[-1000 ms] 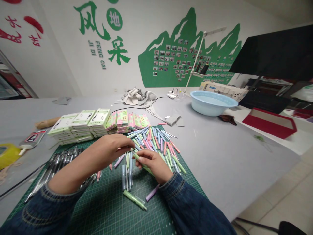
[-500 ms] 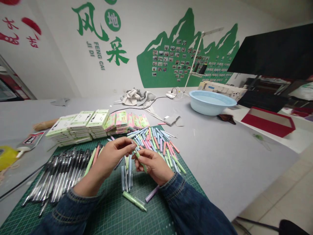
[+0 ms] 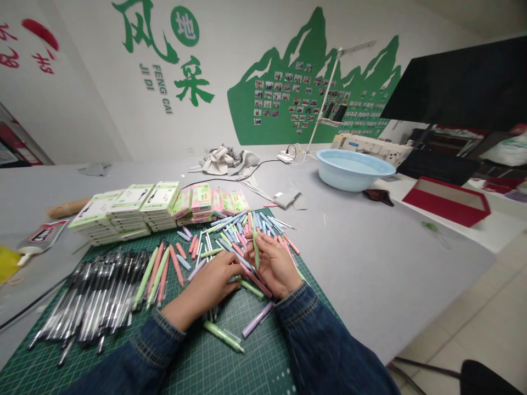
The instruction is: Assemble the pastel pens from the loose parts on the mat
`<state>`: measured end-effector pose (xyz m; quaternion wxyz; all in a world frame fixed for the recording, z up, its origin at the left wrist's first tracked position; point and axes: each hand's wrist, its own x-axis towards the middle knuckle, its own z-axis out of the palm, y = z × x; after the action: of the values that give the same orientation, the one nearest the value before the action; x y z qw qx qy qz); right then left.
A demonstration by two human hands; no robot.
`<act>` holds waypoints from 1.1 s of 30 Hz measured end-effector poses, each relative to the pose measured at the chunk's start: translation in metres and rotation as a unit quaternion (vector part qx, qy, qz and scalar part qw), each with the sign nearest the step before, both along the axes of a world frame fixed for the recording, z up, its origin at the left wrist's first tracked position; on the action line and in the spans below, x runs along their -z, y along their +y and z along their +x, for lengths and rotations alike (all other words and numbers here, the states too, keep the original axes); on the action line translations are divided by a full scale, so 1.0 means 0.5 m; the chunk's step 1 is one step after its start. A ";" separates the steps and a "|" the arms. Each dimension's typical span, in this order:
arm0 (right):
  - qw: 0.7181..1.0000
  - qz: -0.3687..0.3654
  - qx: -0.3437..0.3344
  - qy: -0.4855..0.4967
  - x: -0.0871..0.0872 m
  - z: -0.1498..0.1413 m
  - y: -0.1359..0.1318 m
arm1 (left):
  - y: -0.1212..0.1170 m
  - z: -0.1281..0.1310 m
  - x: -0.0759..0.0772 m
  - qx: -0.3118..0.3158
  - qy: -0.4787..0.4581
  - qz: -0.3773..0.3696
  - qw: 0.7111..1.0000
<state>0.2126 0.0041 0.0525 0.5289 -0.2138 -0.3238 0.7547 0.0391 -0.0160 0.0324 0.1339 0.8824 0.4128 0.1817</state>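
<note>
My right hand (image 3: pixel 274 263) holds a green pen barrel (image 3: pixel 256 248) upright, fingers curled round it, over a heap of pastel pen barrels (image 3: pixel 247 233) on the green cutting mat (image 3: pixel 197 356). My left hand (image 3: pixel 214 282) is lowered onto the mat, fingers closed over loose pens and parts near a green pen (image 3: pixel 251 288); what it grips is hidden. A green pen (image 3: pixel 224 336) and a lilac barrel (image 3: pixel 257 320) lie nearer me.
Black clear pens (image 3: pixel 94 296) lie heaped at the mat's left, beside pink and green pens (image 3: pixel 160 271). Stacked pen boxes (image 3: pixel 132 211) stand behind. A blue basin (image 3: pixel 354 170), cloth (image 3: pixel 226 159), a red tray (image 3: pixel 444 200) and yellow tape (image 3: pixel 6 263) sit on the grey table.
My left hand has dropped from the green barrel down to the mat. My right hand has turned the barrel upright and moved slightly away from me. The view has shifted a little.
</note>
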 end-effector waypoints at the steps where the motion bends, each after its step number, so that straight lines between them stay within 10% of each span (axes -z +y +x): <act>1: 1.000 -0.002 0.000 0.003 0.001 0.001 0.001 | 0.000 0.002 0.001 0.000 0.005 0.002 1.000; 7: 1.000 -0.008 0.027 -0.008 -0.002 0.004 0.004 | 0.012 -0.039 -0.011 -0.007 -0.007 -0.035 0.999; 15: 0.999 -0.014 0.024 -0.020 -0.003 0.001 0.000 | 0.059 -0.143 -0.032 -0.309 0.049 0.014 0.950; 25: 1.000 -0.017 0.006 -0.024 0.003 -0.013 -0.004 | 0.070 -0.090 -0.005 -0.286 0.068 0.029 0.955; 29: 0.999 0.001 -0.007 -0.048 0.011 -0.023 -0.010 | 0.061 -0.085 -0.048 -0.335 -0.174 -0.030 0.925; 33: 0.995 0.041 -0.008 -0.095 0.016 -0.037 -0.021 | 0.047 -0.065 -0.113 -0.234 -0.526 -0.142 0.805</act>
<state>0.1941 -0.0065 0.0445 0.4980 -0.2600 -0.4054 0.7212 0.0065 0.0075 0.0890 0.4078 0.4993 0.4939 0.5835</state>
